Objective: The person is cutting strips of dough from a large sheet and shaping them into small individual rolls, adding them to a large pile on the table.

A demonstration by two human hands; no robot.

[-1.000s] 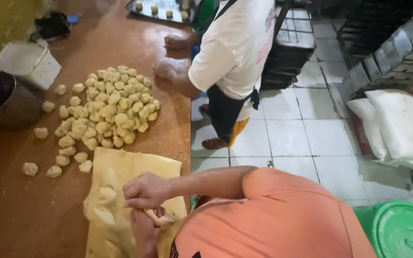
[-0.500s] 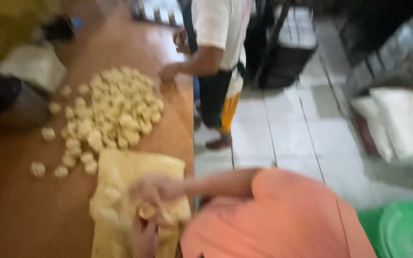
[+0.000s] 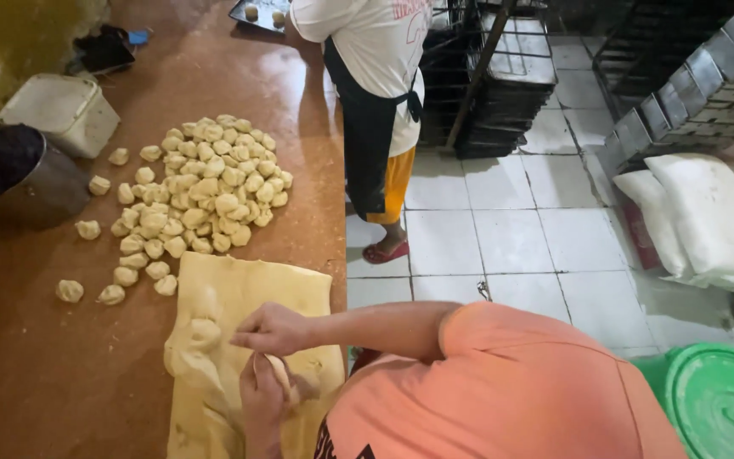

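1. Fingers (image 3: 256, 342) of the right hand (image 3: 275, 328) are bunched together, tips pointing down, and seem to pinch the dough lump (image 3: 281, 375) from above. The exact contact is partly hidden.
2. Left hand (image 3: 261, 398) sits just below the right one, touching it, with its fingers curled shut around the same lump. Only a pale rounded edge of the lump shows between the two hands.
3. Both hands rest over the dough slab (image 3: 244, 293), a long flat yellowish sheet. Its long axis runs from beyond the fingertips back under the wrists and on towards the person's body, so the slab lies directly beneath the fingers. The left hand holds the lump more closely.
4. Ahead of the fingertips, past the far edge of the slab, lies a pile of dough pieces (image 3: 201, 187), with loose ones scattered beside it. It is well apart from both hands.
5. Farther out on the brown table (image 3: 36, 382) stand a metal pot (image 3: 40, 187) and a white tub (image 3: 61, 110).
6. A co-worker (image 3: 375, 85) in a white shirt and dark apron stands at the far end of the table, near a tray (image 3: 258, 12), clear of the person's hands.
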